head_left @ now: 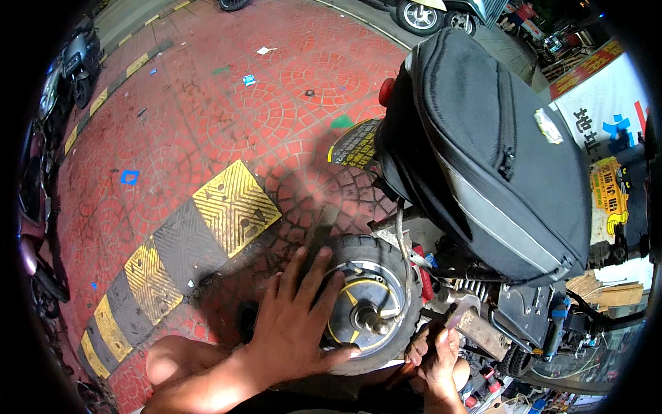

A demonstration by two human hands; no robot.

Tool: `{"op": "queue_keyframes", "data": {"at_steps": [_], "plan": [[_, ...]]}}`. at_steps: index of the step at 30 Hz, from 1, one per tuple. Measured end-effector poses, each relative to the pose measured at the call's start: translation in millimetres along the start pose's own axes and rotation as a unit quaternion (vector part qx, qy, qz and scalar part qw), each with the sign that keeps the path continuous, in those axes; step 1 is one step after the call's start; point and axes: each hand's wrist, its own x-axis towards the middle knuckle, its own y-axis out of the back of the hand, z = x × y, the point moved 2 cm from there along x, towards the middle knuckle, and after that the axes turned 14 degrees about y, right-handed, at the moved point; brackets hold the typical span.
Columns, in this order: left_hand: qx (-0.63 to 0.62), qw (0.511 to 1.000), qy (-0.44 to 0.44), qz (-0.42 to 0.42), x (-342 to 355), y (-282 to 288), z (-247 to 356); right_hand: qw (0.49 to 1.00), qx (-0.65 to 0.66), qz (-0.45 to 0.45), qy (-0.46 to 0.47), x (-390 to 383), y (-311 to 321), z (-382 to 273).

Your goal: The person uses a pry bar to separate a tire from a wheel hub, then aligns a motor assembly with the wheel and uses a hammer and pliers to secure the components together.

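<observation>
A scooter wheel with a black knobbly tire [358,245] and a hub [358,297] marked in yellow stands in front of me. From the hub's middle an axle [376,323] sticks out, with a cable [403,241] running up beside it. My left hand [293,334] lies over the wheel's left side, fingers stretched and apart, thumb near the hub's lower edge. Right of the wheel, my right hand [438,355] is closed round a tool with a reddish handle [401,376]. A curved metal end [463,310] shows just above that hand; whether it belongs to the tool I cannot tell.
A large black bag [483,152] hangs over the scooter's rear, above the wheel. Below it are a coil spring [472,285] and a worn metal bar [486,334]. A yellow-and-black speed bump [186,241] crosses the red paving [207,103]. Parked scooters [79,62] line the far left.
</observation>
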Motion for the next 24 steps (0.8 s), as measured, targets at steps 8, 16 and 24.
{"op": "queue_keyframes", "data": {"at_steps": [8, 16, 24], "plan": [[-0.007, 1.0, -0.008, -0.005, 6, -1, -3, 0.999, -0.012, -0.043, -0.012, 5, -4, -4], [0.008, 1.0, 0.023, -0.015, 9, -3, 3, 0.997, -0.059, -0.044, -0.006, 5, -23, -15], [-0.02, 0.998, -0.026, 0.06, 7, -28, -15, 0.847, -0.48, -0.188, 0.133, -5, -63, -114]]}}
